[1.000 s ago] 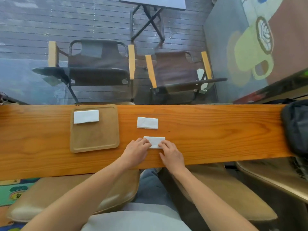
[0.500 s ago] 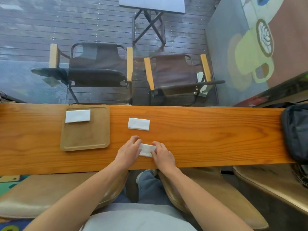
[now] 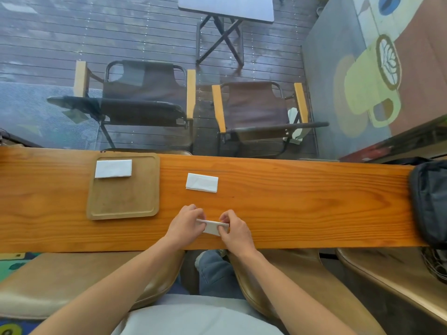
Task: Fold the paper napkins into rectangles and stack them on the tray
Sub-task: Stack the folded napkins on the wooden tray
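A long wooden table (image 3: 302, 204) runs right across the view, and beyond its far edge, through glass, two folding chairs (image 3: 145, 97) sit on grey decking with a small folding table (image 3: 226, 7) further back. Over at the right end of the wooden table, a dark bag (image 3: 429, 201) rests against the edge. On the left half lies the brown square tray (image 3: 123, 204), flat on the wood, and there is one folded napkin on the tray (image 3: 113, 168), a white rectangle tucked up in its far left corner. Just to the right of the tray, well clear of it, a second folded napkin (image 3: 202, 182) lies on the bare wood. Now the action, down near the front edge: the left hand (image 3: 185, 224) and the right hand (image 3: 234, 229) are close together, both gripping the napkin being folded (image 3: 212, 226), a small white piece between them. The left fingers (image 3: 197, 212) curl in and pinch its left end, the right fingers (image 3: 225, 217) pinch its right end, with the paper's upper edge lifted slightly between the two grips. Whether its lower edge touches the wood cannot be told.
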